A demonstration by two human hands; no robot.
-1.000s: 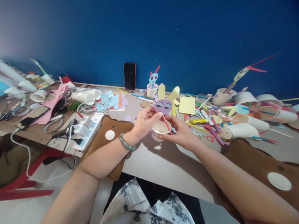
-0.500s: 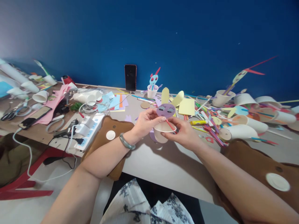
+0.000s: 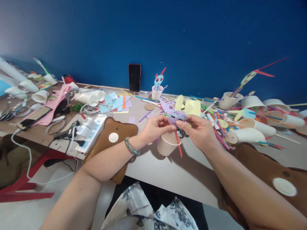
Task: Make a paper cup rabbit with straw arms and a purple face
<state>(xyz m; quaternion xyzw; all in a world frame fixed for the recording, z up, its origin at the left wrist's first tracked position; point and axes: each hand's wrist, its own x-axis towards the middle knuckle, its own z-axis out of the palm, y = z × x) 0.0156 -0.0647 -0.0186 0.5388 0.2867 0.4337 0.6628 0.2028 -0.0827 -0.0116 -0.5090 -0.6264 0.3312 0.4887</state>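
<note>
A purple paper face (image 3: 177, 118) with drawn eyes and a pale yellow ear (image 3: 178, 103) is pinched between my two hands. My left hand (image 3: 158, 127) grips its left edge, and my right hand (image 3: 200, 129) has the thumb and fingers closed at its right edge. From below the face a red stick (image 3: 179, 147) hangs, passing in front of the right side of a white paper cup (image 3: 167, 146). That cup stands upright on the table under my hands. Black scissor handles (image 3: 183, 133) show beside my right thumb; the blades are hidden.
A paper-cup figure with a blue face (image 3: 158, 80) and a phone (image 3: 134, 77) stand by the wall. Cups, sticks and yellow paper (image 3: 192, 108) crowd the right. A power strip (image 3: 92, 134) with cables lies left, beside a brown chair back (image 3: 120, 134).
The purple face and its red stick have come up out of the cup and tilted. My right fingers have left the cup's rim. Scissor handles have come into view.
</note>
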